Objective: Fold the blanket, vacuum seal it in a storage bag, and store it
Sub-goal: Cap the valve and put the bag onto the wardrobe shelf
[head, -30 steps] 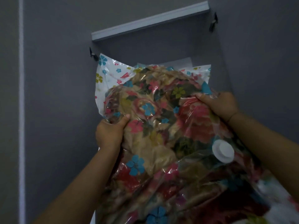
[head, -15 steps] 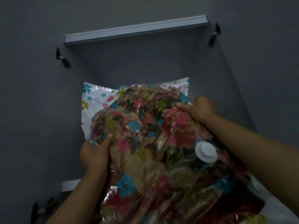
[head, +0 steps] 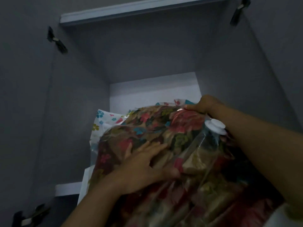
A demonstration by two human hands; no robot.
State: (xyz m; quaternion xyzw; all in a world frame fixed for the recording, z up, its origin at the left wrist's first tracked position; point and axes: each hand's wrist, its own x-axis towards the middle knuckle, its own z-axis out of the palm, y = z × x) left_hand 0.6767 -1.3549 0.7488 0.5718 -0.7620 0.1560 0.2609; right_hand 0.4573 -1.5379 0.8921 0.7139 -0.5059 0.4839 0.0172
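Observation:
The clear storage bag (head: 164, 128), printed with small flowers, holds the folded floral blanket (head: 185, 120) and lies partly inside a dim grey cupboard compartment. Its white round valve (head: 215, 126) sits near the right. My left hand (head: 144, 163) lies flat on top of the bag with fingers spread, pressing on it. My right hand (head: 203, 104) grips the bag's far right edge, fingers curled over it. The bag's near end runs off the bottom of the view.
A white shelf floor (head: 154, 89) shows behind the bag, between grey side walls. A white shelf edge (head: 131, 11) runs overhead. Dark door hinges (head: 56, 40) sit on the left wall, another hinge (head: 237, 12) at upper right, one hinge (head: 31, 215) at lower left.
The bag has gone deeper and lower into the compartment. My left hand left the bag's left side and now lies flat on top. My right hand still holds the far right edge.

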